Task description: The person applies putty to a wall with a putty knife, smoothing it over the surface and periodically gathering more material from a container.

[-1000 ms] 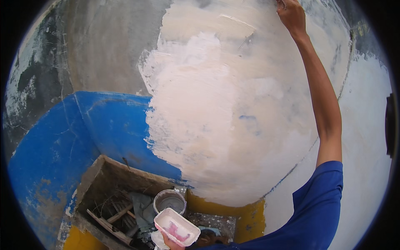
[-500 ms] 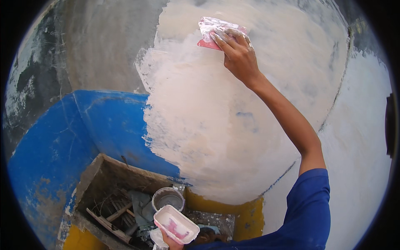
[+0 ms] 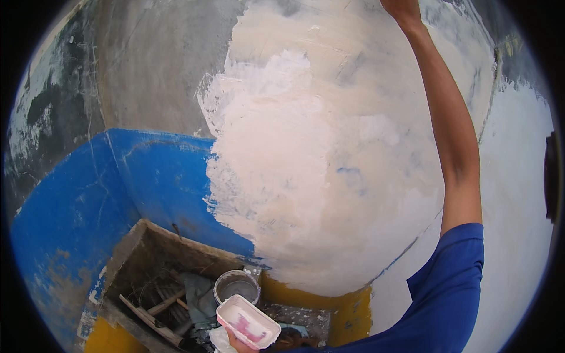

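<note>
At the bottom of the head view my left hand (image 3: 240, 343) grips a small rectangular plastic tub (image 3: 249, 322), its inside smeared with white and pink paste. A pale, crumpled cloth or bag (image 3: 222, 339) hangs beside that hand. My right arm stretches far up the wall, and only the wrist and back of my right hand (image 3: 402, 8) show at the top edge. Its fingers, and anything in them, are cut off by the frame. Fresh white putty (image 3: 276, 135) covers much of the wall (image 3: 376, 176) in front of me.
Below stands a concrete trough (image 3: 132, 247) with wood scraps (image 3: 154, 320) and a grey cloth (image 3: 200, 300). A round bucket (image 3: 237, 285) is right behind the tub. Left of the putty lie bare grey plaster (image 3: 159, 70) and a blue painted wall (image 3: 165, 176).
My right hand has moved up and right; the red, putty-coated spreader it held against the wall is now out of view. My left hand and the tub stay nearly in place.
</note>
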`<state>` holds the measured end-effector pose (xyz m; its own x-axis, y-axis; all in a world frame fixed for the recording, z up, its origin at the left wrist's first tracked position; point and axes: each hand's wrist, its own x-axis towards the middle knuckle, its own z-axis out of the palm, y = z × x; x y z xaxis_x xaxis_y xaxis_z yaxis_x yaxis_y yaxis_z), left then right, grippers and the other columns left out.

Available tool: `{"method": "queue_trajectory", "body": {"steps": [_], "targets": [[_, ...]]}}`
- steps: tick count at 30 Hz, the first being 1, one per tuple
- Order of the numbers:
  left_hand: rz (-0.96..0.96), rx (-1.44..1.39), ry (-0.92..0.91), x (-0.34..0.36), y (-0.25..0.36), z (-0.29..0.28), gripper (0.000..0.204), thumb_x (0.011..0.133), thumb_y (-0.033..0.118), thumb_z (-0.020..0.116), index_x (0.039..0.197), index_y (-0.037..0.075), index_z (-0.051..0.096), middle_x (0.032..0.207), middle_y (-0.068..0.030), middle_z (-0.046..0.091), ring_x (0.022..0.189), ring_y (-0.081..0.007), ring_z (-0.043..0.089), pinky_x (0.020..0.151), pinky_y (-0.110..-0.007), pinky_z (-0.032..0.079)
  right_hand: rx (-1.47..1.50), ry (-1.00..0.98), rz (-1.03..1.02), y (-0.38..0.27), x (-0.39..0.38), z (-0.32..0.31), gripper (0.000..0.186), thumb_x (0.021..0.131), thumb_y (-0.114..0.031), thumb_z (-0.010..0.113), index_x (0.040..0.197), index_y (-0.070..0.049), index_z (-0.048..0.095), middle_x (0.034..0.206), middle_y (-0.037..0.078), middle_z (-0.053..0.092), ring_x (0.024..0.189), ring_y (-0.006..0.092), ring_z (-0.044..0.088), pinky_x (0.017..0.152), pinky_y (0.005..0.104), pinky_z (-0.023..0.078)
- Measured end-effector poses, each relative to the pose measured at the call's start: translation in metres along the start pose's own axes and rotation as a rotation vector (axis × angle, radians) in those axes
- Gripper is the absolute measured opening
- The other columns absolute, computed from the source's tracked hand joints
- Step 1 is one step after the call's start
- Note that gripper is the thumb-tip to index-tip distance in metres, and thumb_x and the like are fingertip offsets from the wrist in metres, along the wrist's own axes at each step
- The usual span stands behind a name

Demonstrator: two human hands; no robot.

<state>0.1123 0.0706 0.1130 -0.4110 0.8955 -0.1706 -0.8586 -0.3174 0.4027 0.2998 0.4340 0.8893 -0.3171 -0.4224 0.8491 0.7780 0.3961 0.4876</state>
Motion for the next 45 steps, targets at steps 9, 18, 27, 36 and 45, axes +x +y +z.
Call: {"method": "queue_trajectory", "body": {"steps": [9, 18, 27, 36, 45], "targets": [[0.012, -0.005, 0.006, -0.004, -0.005, 0.002, 0.07, 0.095, 0.064, 0.042, 0.145, 0.015, 0.04, 0.139, -0.0084, 0.048, 0.126, -0.0341, 0.047, 0.1, -0.058, 0.042, 0.189, -0.262, -0.266, -0.148, -0.165, 0.006, 0.038, 0.076, 0.002, 0.058, 0.112, -0.007, 0.068, 0.099, 0.011, 0.071, 0.099, 0.0272, 0.066, 0.078, 0.0427, 0.057], [0.081, 0.064, -0.074, -0.005, 0.005, 0.01, 0.069, 0.095, 0.063, 0.042, 0.145, 0.016, 0.04, 0.139, -0.0083, 0.048, 0.125, -0.0341, 0.048, 0.1, -0.058, 0.042, 0.209, -0.183, -0.102, -0.15, -0.2, -0.025, 0.055, 0.074, 0.009, 0.057, 0.125, -0.012, 0.064, 0.128, 0.005, 0.064, 0.123, 0.028, 0.055, 0.097, 0.0462, 0.046], [0.069, 0.037, -0.015, -0.004, 0.006, -0.009, 0.069, 0.095, 0.063, 0.042, 0.146, 0.017, 0.039, 0.14, -0.0085, 0.047, 0.126, -0.0346, 0.048, 0.1, -0.058, 0.042, 0.34, -0.131, -0.094, -0.159, -0.201, -0.054, 0.051, 0.072, 0.011, 0.063, 0.116, -0.013, 0.069, 0.107, 0.002, 0.072, 0.107, 0.0242, 0.064, 0.09, 0.0413, 0.048], [-0.001, 0.014, 0.047, -0.004, 0.002, 0.002, 0.069, 0.095, 0.063, 0.041, 0.147, 0.017, 0.037, 0.141, -0.0088, 0.046, 0.126, -0.0351, 0.048, 0.102, -0.058, 0.042, -0.041, -0.097, 0.1, 0.008, -0.03, -0.023, 0.026, 0.086, 0.001, 0.052, 0.107, 0.002, 0.067, 0.088, 0.025, 0.067, 0.088, 0.0413, 0.063, 0.074, 0.0458, 0.051], [0.096, -0.018, -0.023, -0.01, 0.001, 0.023, 0.069, 0.097, 0.061, 0.041, 0.15, 0.017, 0.033, 0.144, -0.0095, 0.045, 0.129, -0.0353, 0.047, 0.106, -0.057, 0.039, 0.349, -0.413, -0.189, -0.18, -0.253, -0.043, 0.041, 0.071, 0.006, 0.06, 0.11, -0.004, 0.068, 0.105, 0.009, 0.07, 0.101, 0.0258, 0.065, 0.074, 0.0368, 0.058]]}}
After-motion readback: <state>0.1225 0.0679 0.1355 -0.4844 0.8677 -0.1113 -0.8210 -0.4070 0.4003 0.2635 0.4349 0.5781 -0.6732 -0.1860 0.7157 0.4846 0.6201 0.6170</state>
